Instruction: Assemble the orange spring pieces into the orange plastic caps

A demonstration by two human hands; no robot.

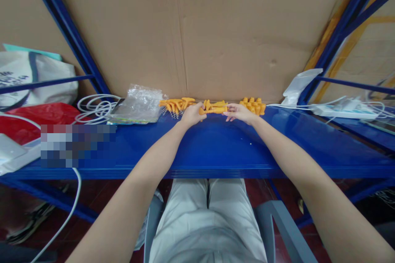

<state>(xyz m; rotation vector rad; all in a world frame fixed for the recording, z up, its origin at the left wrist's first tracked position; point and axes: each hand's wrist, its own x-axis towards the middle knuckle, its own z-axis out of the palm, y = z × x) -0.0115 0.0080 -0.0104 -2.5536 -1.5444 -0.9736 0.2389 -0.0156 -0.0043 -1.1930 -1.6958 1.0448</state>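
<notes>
Near the back of the blue table, my left hand (191, 116) is closed around the T-shaped handle end of an orange corkscrew (212, 111). Its other end, a wider orange sleeve, sits between the fingers of my right hand (238, 113). The piece lies level between both hands, and no metal spiral shows on it. Left of my left hand is a group of orange T-handles (177, 103) with bare metal spirals pointing toward me. Several orange sleeves (253, 105) stand together right of my right hand. Just behind the held piece lie more orange corkscrews (217, 104), partly hidden.
Clear plastic bags (140, 104) and coiled white cables (98, 109) lie on the left, by a red bag (46, 115). A white power strip (345, 110) with cables rests on the right. A cardboard sheet (228, 37) closes off the back between blue posts (69, 28).
</notes>
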